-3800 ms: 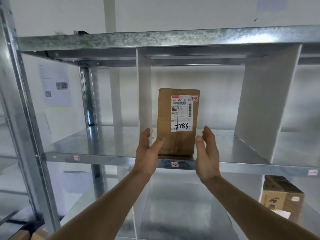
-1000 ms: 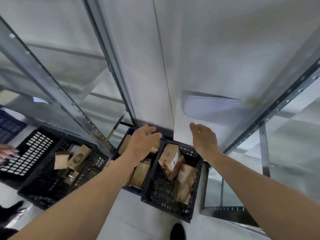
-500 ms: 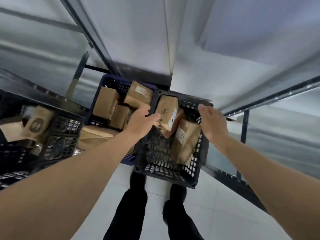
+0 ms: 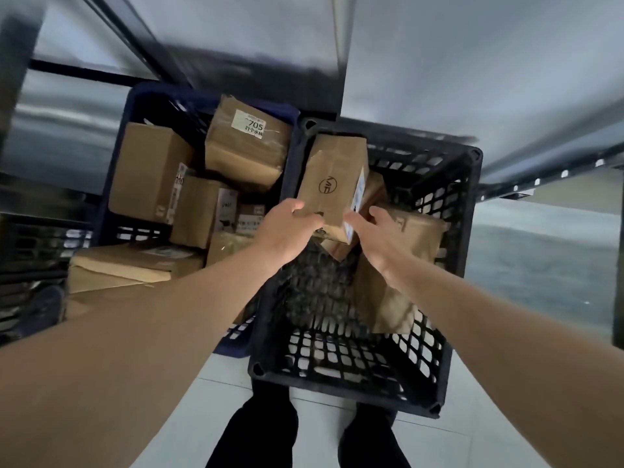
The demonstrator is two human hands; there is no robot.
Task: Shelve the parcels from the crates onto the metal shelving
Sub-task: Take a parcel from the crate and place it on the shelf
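Observation:
A black lattice crate (image 4: 337, 390) stands on the floor below me. Inside it a brown parcel (image 4: 334, 177) with a round logo leans upright. My left hand (image 4: 290, 228) curls around its near left end. My right hand (image 4: 374, 231) presses on its labelled right side. Below my right hand, a second brown parcel (image 4: 405, 265) leans against the crate's right wall. To the left, a blue crate (image 4: 141, 96) holds several parcels, one labelled 705 (image 4: 246, 143). The metal shelving (image 4: 506, 79) rises behind the crates.
A perforated shelf rail (image 4: 540, 180) juts out at the right. Flat cardboard parcels (image 4: 128, 268) lie beside the blue crate at the left. More dark crates sit blurred at the far left. My legs (image 4: 263, 434) stand on the pale floor just before the black crate.
My view has dropped from the shelf to the crates. Both hands have come down and closed in on the logo parcel, which they were only nearing half a second ago.

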